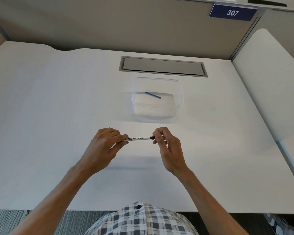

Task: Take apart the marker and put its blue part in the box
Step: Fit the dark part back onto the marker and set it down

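A thin white whiteboard marker (139, 138) with black lettering is held level above the desk, between both hands. My left hand (103, 146) grips its left end with curled fingers. My right hand (165, 145) pinches the dark piece at its right end between thumb and fingertips. Beyond the hands stands a clear plastic box (181, 99) on the white desk. A thin blue rod (152, 95) lies slanted on the box's bottom.
A grey cable hatch (163, 66) is set into the desk behind the box. Grey partition walls close the back and right side, with a blue sign "307" (232, 13). The desk's front edge runs just above my checked shirt (143, 221).
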